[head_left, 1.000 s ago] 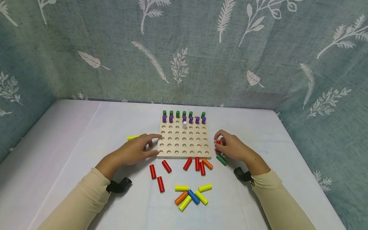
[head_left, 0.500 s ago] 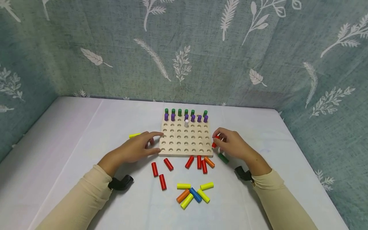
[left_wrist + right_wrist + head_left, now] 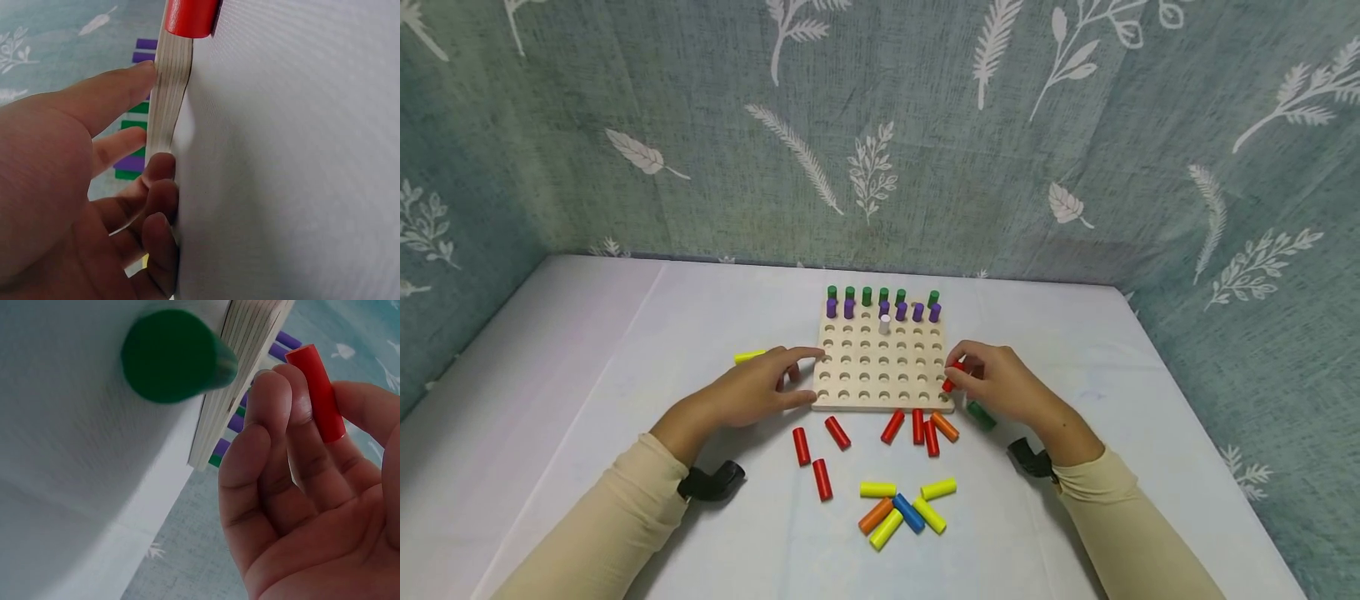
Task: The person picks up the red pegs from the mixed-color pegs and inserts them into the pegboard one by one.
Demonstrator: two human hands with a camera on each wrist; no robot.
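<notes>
A wooden pegboard (image 3: 855,404) lies on the table with rows of round holes. Green pegs (image 3: 867,296) stand along its back row, purple pegs (image 3: 831,308) in the row in front, and one white peg (image 3: 884,324) ahead of those. My left hand (image 3: 748,390) rests at the board's left side, thumb and index finger extended to its edge. With my right hand (image 3: 1000,385) I pinch a red peg (image 3: 317,394) between thumb and fingers, tilted, at the board's front right holes. A loose green peg (image 3: 981,416) lies below that hand.
Several red pegs (image 3: 823,480) and an orange peg (image 3: 944,427) lie along the board's front. Nearer are yellow pegs (image 3: 878,489), a blue peg (image 3: 909,513) and another orange one. One yellow peg (image 3: 749,356) lies behind the left hand. A patterned cloth (image 3: 700,167) hangs behind the table.
My right hand has lifted the red peg from beside the board and carried it left to the board's right edge. The left hand keeps its place.
</notes>
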